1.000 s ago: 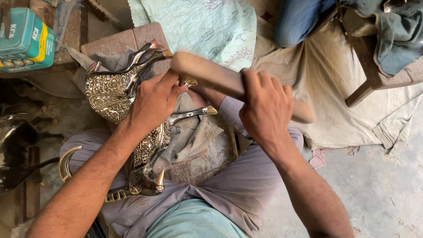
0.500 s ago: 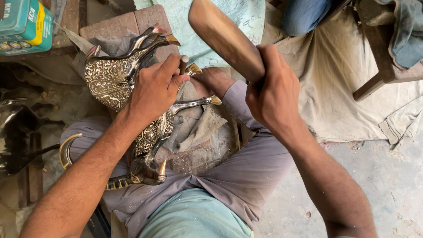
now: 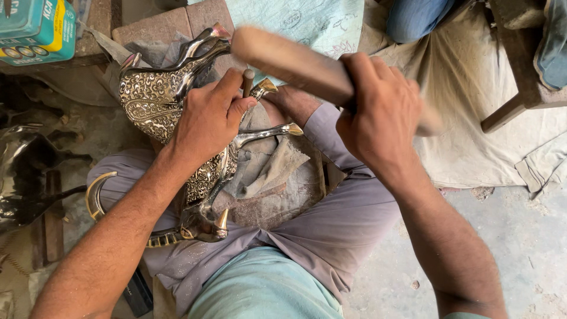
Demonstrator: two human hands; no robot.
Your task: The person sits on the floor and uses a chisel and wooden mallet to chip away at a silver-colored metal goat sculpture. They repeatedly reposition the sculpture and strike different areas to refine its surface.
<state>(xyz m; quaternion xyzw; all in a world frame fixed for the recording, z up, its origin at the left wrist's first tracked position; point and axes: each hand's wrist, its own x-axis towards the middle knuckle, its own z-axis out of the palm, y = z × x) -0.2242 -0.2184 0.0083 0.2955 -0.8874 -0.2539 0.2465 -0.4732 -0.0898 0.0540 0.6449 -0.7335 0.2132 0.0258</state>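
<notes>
**Across the lap: an engraved metal figure under punch and mallet**

Across the seated person's lap, on a grey cloth (image 3: 277, 177) spread over the thighs, lies the ornate metal figure (image 3: 155, 100), its silver body thick with engraved pattern, brass-tipped legs sticking out toward the knees and a curved horn (image 3: 94, 192) at the lower left. It stretches from a worn wooden block (image 3: 171, 23) at the top down to the person's waist.

At the top left corner a teal and yellow tin (image 3: 35, 29) stands on a ledge, closed; its contents cannot be seen.

Above the figure the wooden mallet (image 3: 289, 62) runs slantwise, its head blurred and just over the punch. The right hand (image 3: 381, 118) is wrapped tight round the mallet's handle, well to the right of the figure and raised above it.

The left hand (image 3: 207, 121) rests on the figure's middle, fingers closed round a small dark punch (image 3: 248, 81) held upright, its tip hidden behind the fingers against the metal.
</notes>
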